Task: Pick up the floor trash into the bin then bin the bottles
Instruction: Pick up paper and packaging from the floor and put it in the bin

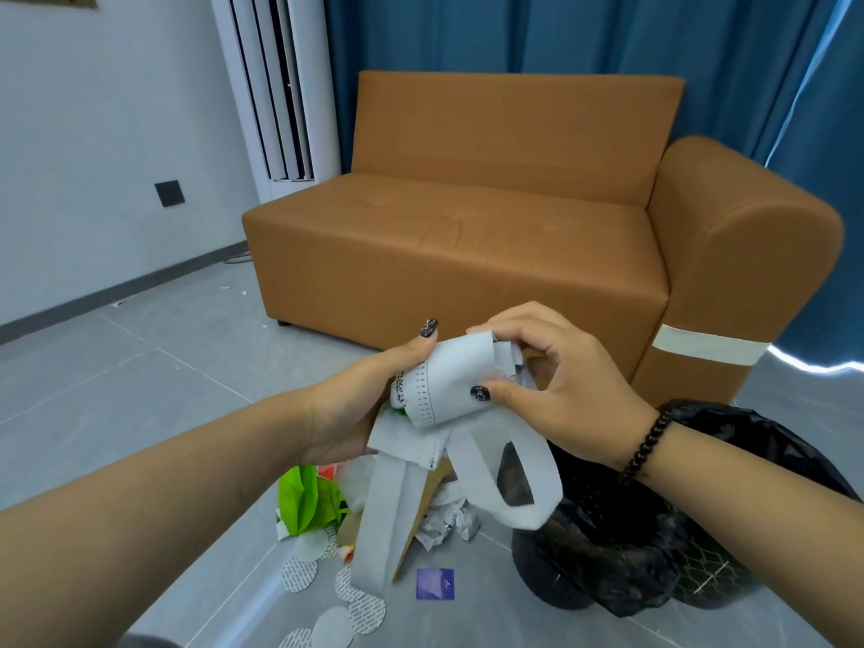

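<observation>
Left hand: the left hand [355,404] was curled round the near-left side of a white fabric bag [449,381], thumb up over the top edge, gripping it.
Right hand: the right hand [556,381] pinched the bag's bunched right end between thumb and fingers, scrunching it smaller.
Bag: held up in the air, in front of the brown sofa [458,254], its long handles [509,479] dangling in loops.
Bin: the black-lined bin [645,544] stood on the floor, near right, just below and right of the bundle.
Floor trash: green wrapper [304,500], crumpled paper [444,521], purple square [435,583] and round white pads [367,612] lay on the tiles, near left of the bin.
Bottles: none that I could see.
Risk: those loose handles looked likely to snag on the bin's rim or drape outside it. A half-squeezed bundle might well spring open and slip out.
</observation>
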